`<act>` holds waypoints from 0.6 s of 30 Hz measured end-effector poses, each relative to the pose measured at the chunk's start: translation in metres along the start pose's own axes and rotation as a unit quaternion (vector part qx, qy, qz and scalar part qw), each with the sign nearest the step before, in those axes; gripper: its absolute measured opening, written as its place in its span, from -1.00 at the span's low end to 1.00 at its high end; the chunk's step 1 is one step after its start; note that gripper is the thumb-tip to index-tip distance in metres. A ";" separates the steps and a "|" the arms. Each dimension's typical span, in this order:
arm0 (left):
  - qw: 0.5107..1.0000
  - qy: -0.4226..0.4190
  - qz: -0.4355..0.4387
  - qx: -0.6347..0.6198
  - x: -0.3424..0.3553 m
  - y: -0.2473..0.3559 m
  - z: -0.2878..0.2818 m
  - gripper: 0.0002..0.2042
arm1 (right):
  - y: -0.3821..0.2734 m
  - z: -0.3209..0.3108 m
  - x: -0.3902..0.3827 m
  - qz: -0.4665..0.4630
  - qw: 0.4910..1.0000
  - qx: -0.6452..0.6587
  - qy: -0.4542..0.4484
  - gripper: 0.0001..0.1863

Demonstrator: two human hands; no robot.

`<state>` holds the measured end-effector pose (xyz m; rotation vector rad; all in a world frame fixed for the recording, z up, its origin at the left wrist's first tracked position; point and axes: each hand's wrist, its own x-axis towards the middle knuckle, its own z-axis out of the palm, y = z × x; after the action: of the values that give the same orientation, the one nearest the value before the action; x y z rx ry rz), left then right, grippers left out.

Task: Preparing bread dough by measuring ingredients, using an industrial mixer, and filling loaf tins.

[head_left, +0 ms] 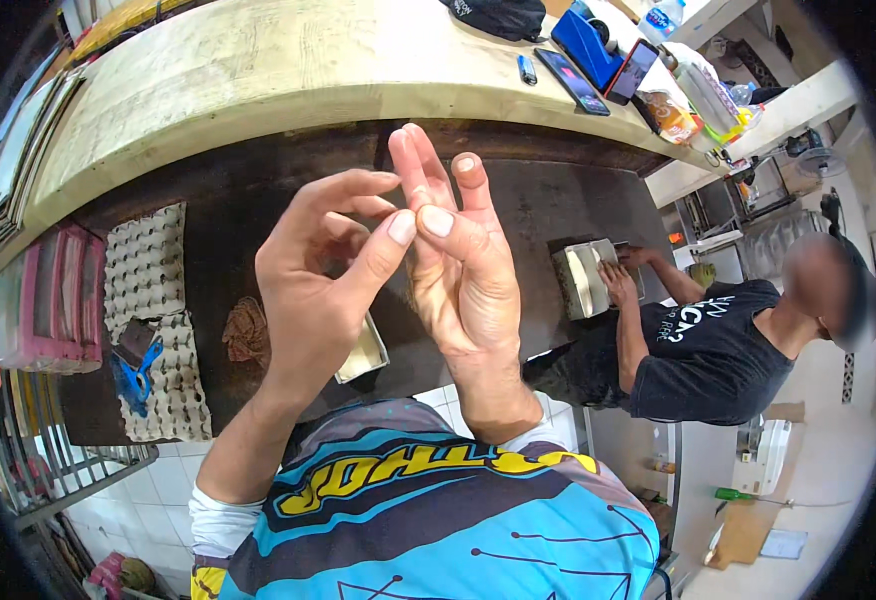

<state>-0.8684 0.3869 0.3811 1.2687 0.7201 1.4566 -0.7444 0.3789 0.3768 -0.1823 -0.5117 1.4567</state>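
Both my hands are raised over the dark worktable (558,195). My left hand (303,270) has curved, separated fingers, its thumb tip touching my right thumb. My right hand (463,270) is palm up, fingers mostly stretched out, thumb bent across them. I see nothing held in either; anything tiny between the thumb tips is hidden. Behind my hands, a rectangular metal pan (366,360) with pale contents is partly covered, and a crumpled brown cloth (245,330) lies left of it.
Egg trays (145,260), blue scissors (138,375) and pink containers (48,300) are at left. A co-worker (708,350) at right has hands on another pan (583,280). A pale shelf (238,70) holds phones (573,80) and other items.
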 end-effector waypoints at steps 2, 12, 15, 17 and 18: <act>0.996 0.019 0.067 0.048 0.000 -0.005 -0.002 -0.82 | 0.002 0.000 -0.001 -0.003 1.000 -0.003 0.003 -0.53; 0.865 0.066 0.370 0.333 -0.001 -0.013 -0.018 -0.65 | 0.012 -0.002 -0.005 -0.148 0.964 -0.214 -0.053 -0.49; 0.846 0.061 0.385 0.362 -0.001 -0.012 -0.023 -0.62 | 0.015 -0.003 -0.005 -0.172 0.950 -0.251 -0.069 -0.48; 0.837 0.059 0.393 0.377 -0.002 -0.012 -0.024 -0.60 | 0.017 -0.004 -0.005 -0.198 0.936 -0.279 -0.085 -0.46; 0.836 0.060 0.394 0.376 -0.003 -0.012 -0.024 -0.61 | 0.017 -0.003 -0.006 -0.198 0.936 -0.278 -0.085 -0.46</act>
<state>-0.8874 0.3921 0.3627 2.2899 0.9616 2.0065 -0.7583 0.3762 0.3653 -0.3791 -1.0378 0.9094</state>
